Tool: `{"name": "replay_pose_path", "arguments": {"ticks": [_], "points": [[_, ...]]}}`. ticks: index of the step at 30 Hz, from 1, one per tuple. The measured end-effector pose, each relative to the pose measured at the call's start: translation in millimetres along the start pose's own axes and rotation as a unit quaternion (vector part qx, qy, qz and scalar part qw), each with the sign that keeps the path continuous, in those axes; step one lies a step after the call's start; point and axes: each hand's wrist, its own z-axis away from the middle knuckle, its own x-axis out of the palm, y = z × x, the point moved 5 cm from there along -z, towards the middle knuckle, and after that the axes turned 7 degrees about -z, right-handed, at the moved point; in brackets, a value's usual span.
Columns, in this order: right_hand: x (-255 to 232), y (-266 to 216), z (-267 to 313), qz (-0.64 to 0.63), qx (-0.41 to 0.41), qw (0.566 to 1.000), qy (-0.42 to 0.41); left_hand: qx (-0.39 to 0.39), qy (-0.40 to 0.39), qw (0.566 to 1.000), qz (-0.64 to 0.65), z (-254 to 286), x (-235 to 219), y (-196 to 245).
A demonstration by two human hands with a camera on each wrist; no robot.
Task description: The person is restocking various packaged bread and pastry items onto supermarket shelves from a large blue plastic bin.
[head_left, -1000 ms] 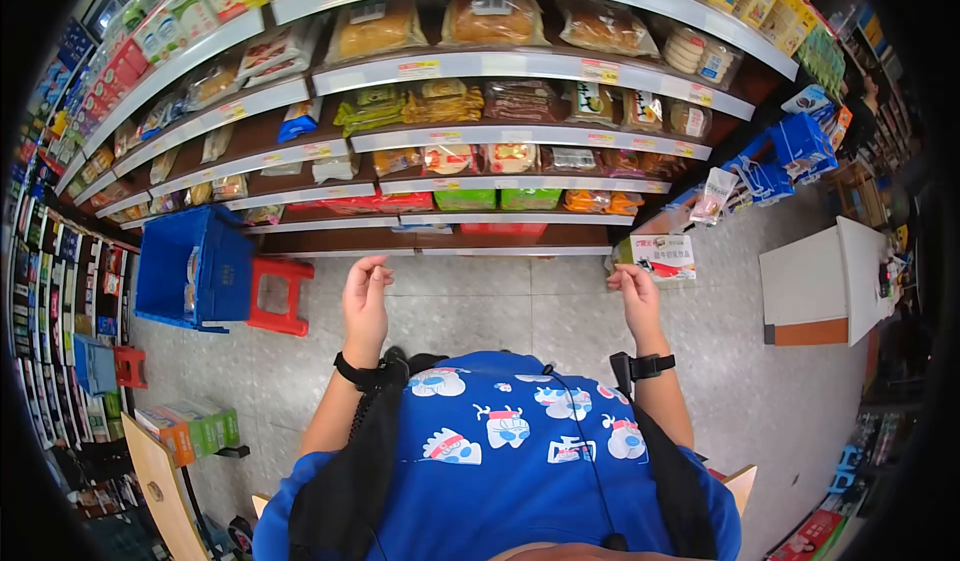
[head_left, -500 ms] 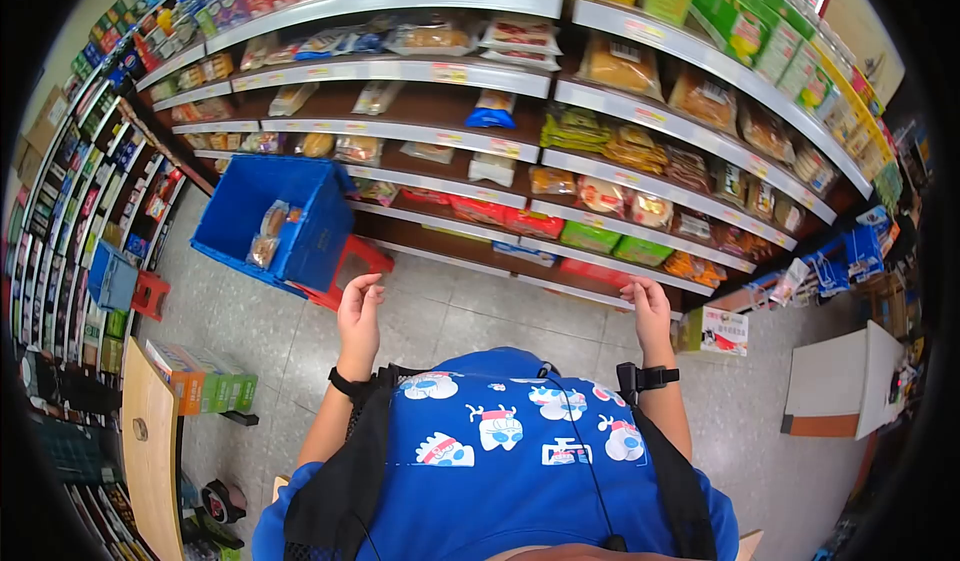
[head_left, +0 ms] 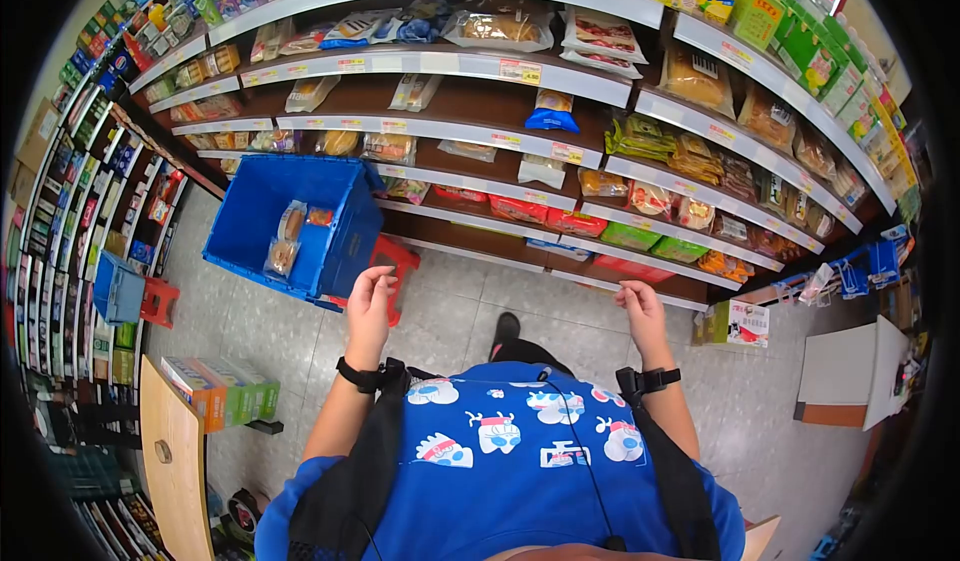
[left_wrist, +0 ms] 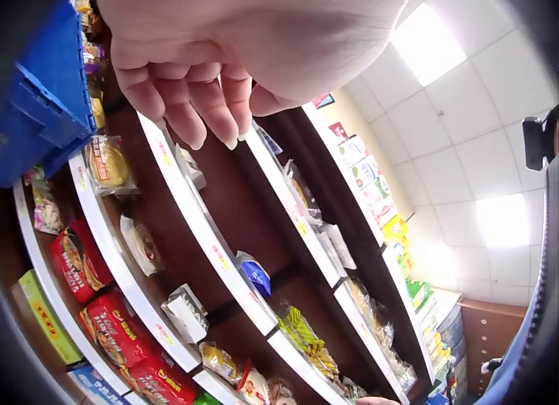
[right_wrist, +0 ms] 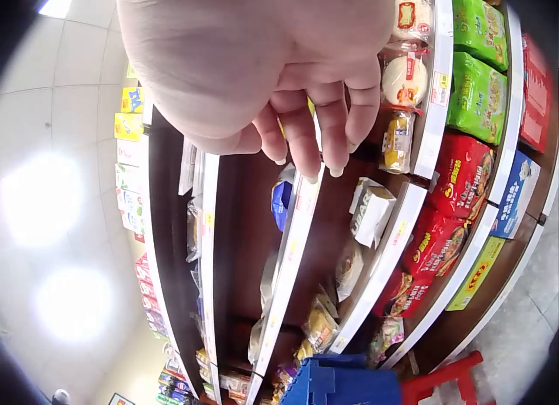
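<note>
My left hand (head_left: 369, 306) is held out in front of me with loosely curled fingers and nothing in it. The right hand (head_left: 642, 313) hangs likewise at the right, also holding nothing. Nearest the left hand is a blue crate (head_left: 345, 231) on a red stool (head_left: 397, 271), its mouth facing me. Inside it lie packaged breads (head_left: 290, 223) and a small red-labelled pack (head_left: 320, 217). Ahead of both hands stand shelves (head_left: 430, 126) of wrapped bread and snacks. In the left wrist view the fingers (left_wrist: 201, 103) overlap the shelves; in the right wrist view the fingers (right_wrist: 301, 130) do too.
A second, light-blue crate (head_left: 118, 289) sits on a red stool (head_left: 160, 302) at the left. Near the right shelf end a carton (head_left: 735, 324) stands on the floor. A white counter (head_left: 850, 371) is farther right, a wooden panel (head_left: 172, 441) at lower left.
The view has swung left, bringing the blue crate and its packs into fuller sight. A foot now shows on the floor ahead. Both hands stay raised and hold nothing.
</note>
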Motion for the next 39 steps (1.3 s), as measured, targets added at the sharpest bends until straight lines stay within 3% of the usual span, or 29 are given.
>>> {"name": "replay_pose_path", "arguments": {"ticks": [8,13,20,24,26,28,34,39], "points": [[32,15,-83,-0.045,0.015,0.999,-0.011,0.026,-0.049,0.997,-0.050,-61,20,9],[77,20,-133,-0.045,0.025,0.998,-0.048,0.009,-0.030,0.996,-0.085,-95,5,10],[124,13,-153,-0.021,0.030,0.995,-0.091,-0.023,-0.015,0.994,-0.106,-98,-32,0],[150,16,-141,-0.026,0.033,0.996,-0.077,-0.033,-0.031,0.990,-0.134,-100,-77,-37],[168,18,-130,-0.026,0.039,0.997,-0.064,-0.084,-0.049,0.990,-0.097,-103,-103,-56],[188,21,-117,0.010,0.036,0.998,-0.049,-0.072,-0.058,0.987,-0.129,-110,-136,-69],[275,18,-52,0.025,0.044,0.999,0.012,-0.063,-0.020,0.993,-0.096,-131,-268,-116],[323,15,-3,0.030,0.081,0.995,0.046,-0.100,0.003,0.992,-0.077,-137,-360,-147]]}}
